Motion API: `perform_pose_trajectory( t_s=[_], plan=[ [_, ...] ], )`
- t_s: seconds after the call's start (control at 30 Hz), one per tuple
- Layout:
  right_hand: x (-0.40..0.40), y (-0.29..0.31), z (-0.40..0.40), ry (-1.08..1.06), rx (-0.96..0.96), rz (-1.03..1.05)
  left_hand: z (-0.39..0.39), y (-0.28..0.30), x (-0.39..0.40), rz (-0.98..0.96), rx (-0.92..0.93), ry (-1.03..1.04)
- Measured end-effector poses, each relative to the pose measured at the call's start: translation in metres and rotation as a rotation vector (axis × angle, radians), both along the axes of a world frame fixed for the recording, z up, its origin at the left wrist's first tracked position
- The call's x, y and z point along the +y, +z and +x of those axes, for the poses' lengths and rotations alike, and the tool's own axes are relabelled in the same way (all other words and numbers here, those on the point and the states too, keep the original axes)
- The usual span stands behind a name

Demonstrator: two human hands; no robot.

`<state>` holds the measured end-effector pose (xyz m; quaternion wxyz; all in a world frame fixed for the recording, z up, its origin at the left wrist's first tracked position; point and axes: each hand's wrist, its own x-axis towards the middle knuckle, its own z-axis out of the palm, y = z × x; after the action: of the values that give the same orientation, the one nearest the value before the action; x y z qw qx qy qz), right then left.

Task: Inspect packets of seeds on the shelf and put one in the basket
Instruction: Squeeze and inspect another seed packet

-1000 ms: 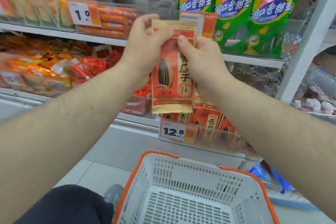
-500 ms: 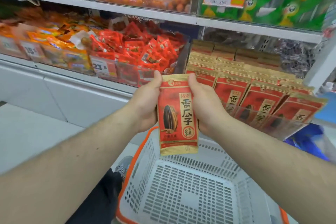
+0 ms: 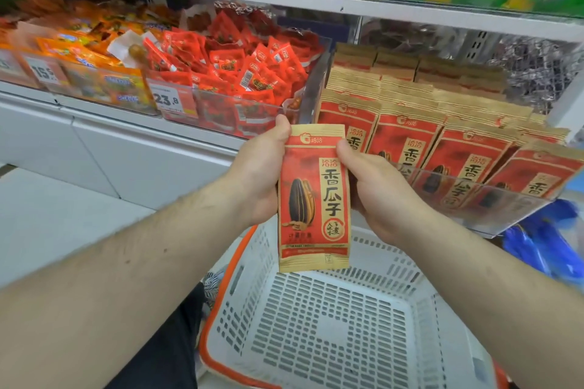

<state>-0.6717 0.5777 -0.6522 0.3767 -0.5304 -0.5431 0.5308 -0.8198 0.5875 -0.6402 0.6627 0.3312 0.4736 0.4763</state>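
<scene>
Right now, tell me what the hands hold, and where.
Both hands, left hand and right hand, pinch one seed packet by its upper side edges.

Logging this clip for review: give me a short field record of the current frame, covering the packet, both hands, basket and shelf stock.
held item: seed packet, upright, front toward the camera
left hand: grips the packet's left edge
right hand: grips its right edge
basket: white with an orange rim, below the packet, nothing in it
shelf stock: matching seed packets in rows behind a clear front
task state: packet not yet in basket
</scene>
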Motion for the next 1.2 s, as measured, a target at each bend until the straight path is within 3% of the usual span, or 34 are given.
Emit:
perform_pose_trajectory(
  t_s=[0.33,0.93,1.2],
  plan=[
    [-0.001,-0.002,0.000,-0.016,0.001,0.030,0.003,0.004,0.008,-0.049,-0.049,-0.027],
    [-0.012,-0.016,-0.001,0.078,-0.164,0.095,-0.011,-0.002,0.010,-0.072,-0.015,-0.003],
    [-0.015,-0.019,-0.002,0.069,-0.024,-0.002,-0.014,-0.002,0.011,-0.122,0.007,-0.005]
  ],
)
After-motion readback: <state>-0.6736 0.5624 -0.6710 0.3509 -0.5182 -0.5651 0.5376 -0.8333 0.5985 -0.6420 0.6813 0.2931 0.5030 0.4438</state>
